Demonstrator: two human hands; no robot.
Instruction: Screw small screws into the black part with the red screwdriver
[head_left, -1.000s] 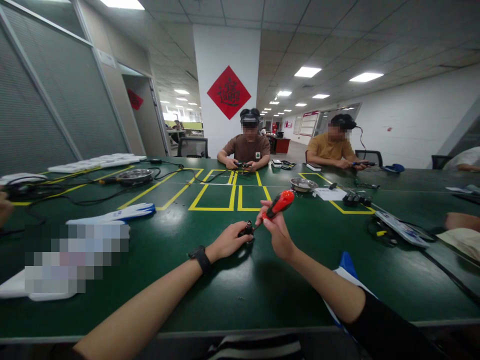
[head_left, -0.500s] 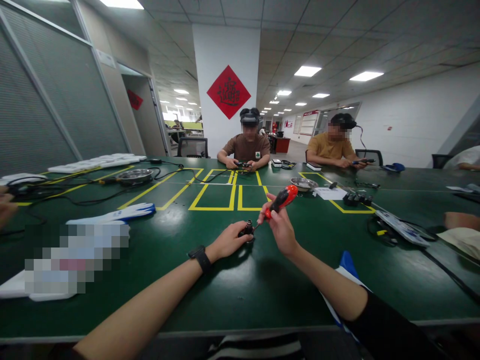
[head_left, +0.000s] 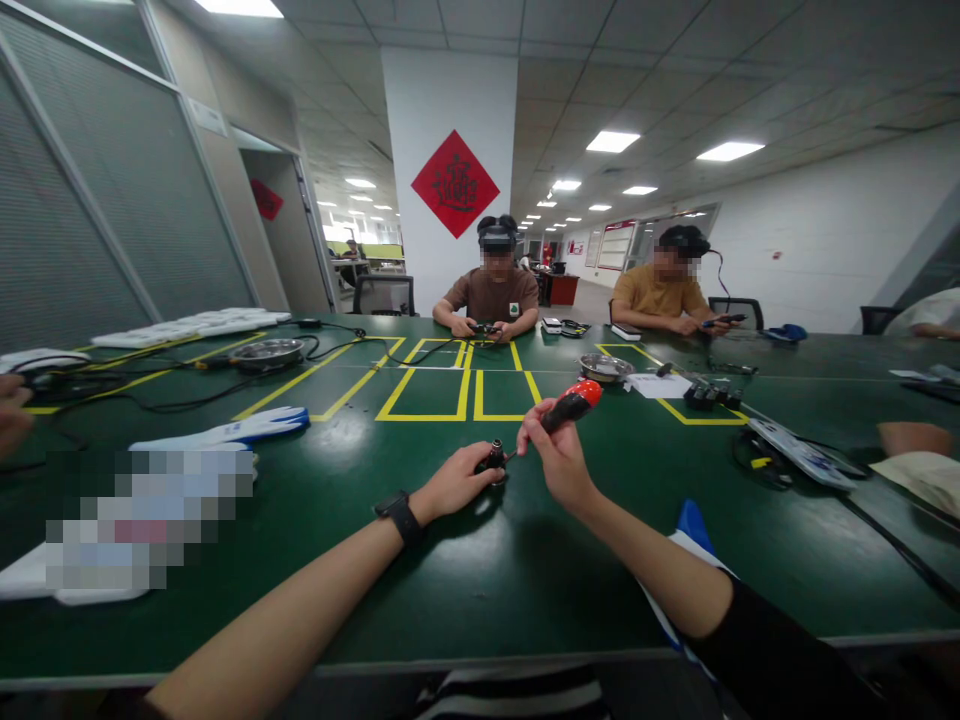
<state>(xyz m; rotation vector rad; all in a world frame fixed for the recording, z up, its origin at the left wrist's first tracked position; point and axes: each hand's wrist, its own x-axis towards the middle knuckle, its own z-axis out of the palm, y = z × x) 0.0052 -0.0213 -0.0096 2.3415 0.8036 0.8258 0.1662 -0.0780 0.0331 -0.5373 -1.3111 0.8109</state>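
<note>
My left hand (head_left: 463,480) has its grip closed around a small black part (head_left: 495,458), upright at the counter (head_left: 420,610). My right hand (head_left: 559,455) grips a red and black screwdriver (head_left: 572,404), handle tilted up and away from the part. Its shaft slants down from my right fingers to the part's side; I cannot tell whether the tip touches.

Left hand (head_left: 466,480) curls its fingers on the table (head_left: 450,590); right hand (head_left: 559,455) grips, raised just right of it.
</note>
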